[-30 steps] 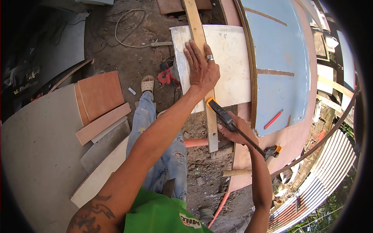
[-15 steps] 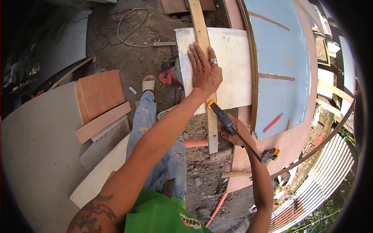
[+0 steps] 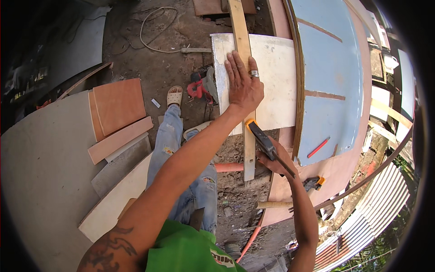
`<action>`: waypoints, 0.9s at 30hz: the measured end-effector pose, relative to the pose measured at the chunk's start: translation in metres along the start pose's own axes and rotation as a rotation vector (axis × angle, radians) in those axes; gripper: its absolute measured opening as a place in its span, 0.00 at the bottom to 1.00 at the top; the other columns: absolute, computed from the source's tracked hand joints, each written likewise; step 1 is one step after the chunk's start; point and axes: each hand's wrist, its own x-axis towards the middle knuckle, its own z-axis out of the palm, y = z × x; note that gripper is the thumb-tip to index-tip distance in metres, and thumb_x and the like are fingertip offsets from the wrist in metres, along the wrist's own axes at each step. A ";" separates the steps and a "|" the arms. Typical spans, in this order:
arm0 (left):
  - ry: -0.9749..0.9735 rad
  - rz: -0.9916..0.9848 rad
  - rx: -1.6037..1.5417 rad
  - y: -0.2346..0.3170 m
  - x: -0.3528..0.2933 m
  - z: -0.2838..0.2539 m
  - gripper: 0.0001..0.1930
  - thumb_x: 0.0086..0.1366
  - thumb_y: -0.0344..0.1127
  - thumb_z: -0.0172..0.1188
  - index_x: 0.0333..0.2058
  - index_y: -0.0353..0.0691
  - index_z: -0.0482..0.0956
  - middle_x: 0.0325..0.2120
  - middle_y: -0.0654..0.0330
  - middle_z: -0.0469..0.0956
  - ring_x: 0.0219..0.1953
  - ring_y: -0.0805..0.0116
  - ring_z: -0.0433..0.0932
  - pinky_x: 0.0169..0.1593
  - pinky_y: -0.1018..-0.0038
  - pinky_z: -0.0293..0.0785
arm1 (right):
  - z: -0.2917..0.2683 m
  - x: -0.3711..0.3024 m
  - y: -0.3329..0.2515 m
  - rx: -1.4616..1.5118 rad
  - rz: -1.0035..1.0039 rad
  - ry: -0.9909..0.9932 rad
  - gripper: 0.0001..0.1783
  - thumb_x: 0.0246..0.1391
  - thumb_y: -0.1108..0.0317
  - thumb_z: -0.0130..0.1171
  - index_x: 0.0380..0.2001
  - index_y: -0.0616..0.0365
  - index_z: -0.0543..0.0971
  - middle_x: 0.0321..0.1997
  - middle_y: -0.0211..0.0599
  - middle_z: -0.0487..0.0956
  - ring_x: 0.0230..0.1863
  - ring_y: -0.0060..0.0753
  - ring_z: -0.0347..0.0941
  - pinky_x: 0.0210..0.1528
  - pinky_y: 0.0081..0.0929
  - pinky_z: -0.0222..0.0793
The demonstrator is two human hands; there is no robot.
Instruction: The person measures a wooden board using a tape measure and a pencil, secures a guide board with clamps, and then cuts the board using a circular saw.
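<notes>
The wooden strip is laid across the white board under the flat, open left hand, its long axis set from 12 to 6 o'clock. The bar clamp is gripped by the right hand, the nearer of the 2; its orange tip is seen at 11 o'clock from that hand, over the strip.

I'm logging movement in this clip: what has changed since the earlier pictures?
The view shifted slightly: the white board now sits a little further right and lower in the picture. Less of the clamp shows past the right hand. Nothing was visibly gripped or released. The left hand still lies on the wooden strip; the right still holds the clamp.
</notes>
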 end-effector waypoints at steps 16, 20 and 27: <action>-0.396 -1.363 -2.051 -0.045 -0.170 0.038 0.44 0.61 0.77 0.40 0.68 0.55 0.59 0.66 0.62 0.63 0.68 0.54 0.59 0.67 0.49 0.53 | -0.003 -0.001 -0.008 0.046 0.110 -0.043 0.17 0.54 0.67 0.62 0.45 0.57 0.72 0.31 0.39 0.75 0.33 0.35 0.70 0.41 0.33 0.69; -0.367 -1.175 -2.223 -0.041 -0.154 0.043 0.42 0.61 0.78 0.39 0.67 0.61 0.63 0.63 0.71 0.67 0.65 0.65 0.63 0.67 0.55 0.55 | -0.005 0.001 -0.007 -0.114 0.070 -0.014 0.15 0.54 0.67 0.61 0.43 0.57 0.72 0.29 0.40 0.74 0.31 0.37 0.69 0.40 0.33 0.69; -0.456 -0.951 -2.049 -0.051 -0.156 0.039 0.49 0.56 0.83 0.36 0.68 0.59 0.60 0.64 0.69 0.66 0.64 0.65 0.65 0.66 0.60 0.58 | 0.000 -0.002 -0.009 -0.041 0.060 0.024 0.14 0.52 0.67 0.59 0.41 0.58 0.72 0.29 0.42 0.74 0.31 0.39 0.69 0.40 0.34 0.69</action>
